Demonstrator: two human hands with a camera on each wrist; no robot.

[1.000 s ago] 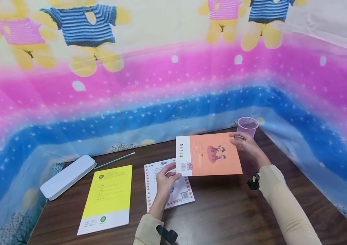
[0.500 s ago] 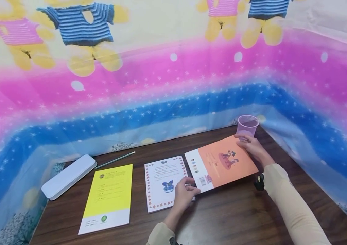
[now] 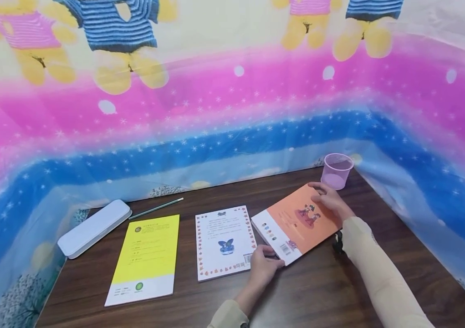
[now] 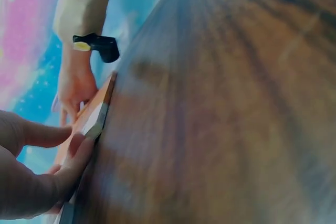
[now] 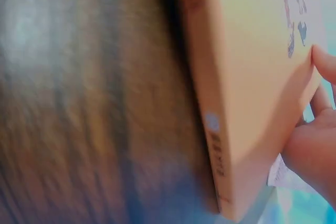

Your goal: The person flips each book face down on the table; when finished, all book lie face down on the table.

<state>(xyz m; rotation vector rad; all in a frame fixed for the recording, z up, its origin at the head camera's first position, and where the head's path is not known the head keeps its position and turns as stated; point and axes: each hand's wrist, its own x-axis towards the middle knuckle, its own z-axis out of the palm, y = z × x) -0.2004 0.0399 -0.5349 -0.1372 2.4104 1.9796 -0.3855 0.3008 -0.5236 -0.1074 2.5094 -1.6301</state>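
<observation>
An orange book point(image 3: 293, 221) with a white strip along one end lies tilted in the head view, at or just over the table on the right. My left hand point(image 3: 263, 269) pinches its near left corner between thumb and fingers; the left wrist view shows this grip close up. At the far right edge, my right hand point(image 3: 332, 202) holds the book, thumb on the cover and fingers at the edge. The spine faces the camera in the right wrist view. Just left of it lies a white book point(image 3: 225, 237) with a leaf border, its lower right corner close to my left hand.
A yellow book point(image 3: 146, 255) lies further left on the dark wooden table point(image 3: 318, 296). Behind it are a green pencil point(image 3: 156, 208) and a white pencil case point(image 3: 94, 228). A pink cup point(image 3: 336, 175) stands near the back right corner, beyond my right hand. A printed curtain point(image 3: 216, 114) borders the table.
The orange book has come down from above the white book to the right and turned aslant, uncovering the white book. Both hands have kept hold of it, the left moving right and nearer.
</observation>
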